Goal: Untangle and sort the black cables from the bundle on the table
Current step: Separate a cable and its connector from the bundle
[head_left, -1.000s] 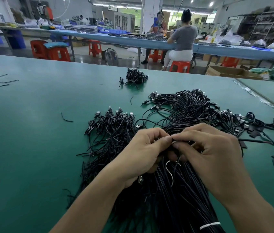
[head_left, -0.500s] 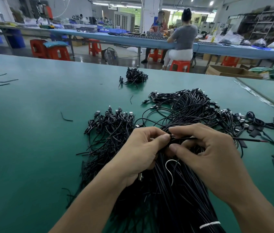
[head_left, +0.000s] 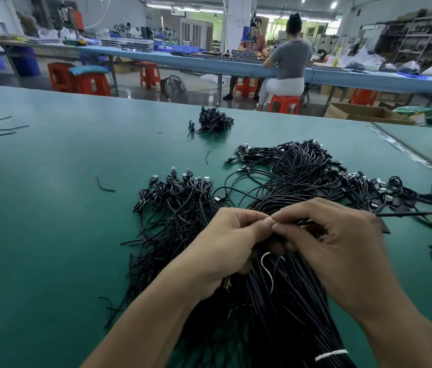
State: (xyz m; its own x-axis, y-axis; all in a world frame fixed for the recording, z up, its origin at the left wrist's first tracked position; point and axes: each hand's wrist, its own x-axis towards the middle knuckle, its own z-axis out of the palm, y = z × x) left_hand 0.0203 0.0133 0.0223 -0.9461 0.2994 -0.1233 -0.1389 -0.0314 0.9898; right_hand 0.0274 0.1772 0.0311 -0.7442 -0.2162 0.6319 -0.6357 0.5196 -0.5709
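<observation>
Fingers (head_left: 264,223) amid black cables (head_left: 283,301), loose piles (head_left: 177,192) around.

Green counter (head_left: 50,208) in foreground. Behind it, long blue bench (head_left: 209,61) with orange stools (head_left: 91,85) beneath, floor fan (head_left: 173,85) on grey floor. Shelving (head_left: 419,35) at right wall. Ceiling strip lights (head_left: 183,7) lit. Cardboard box (head_left: 363,112) right.

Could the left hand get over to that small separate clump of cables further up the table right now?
Probably yes: bare green table lies between the left hand and the small clump, though that hand is pinching a cable and must let go first.
</observation>
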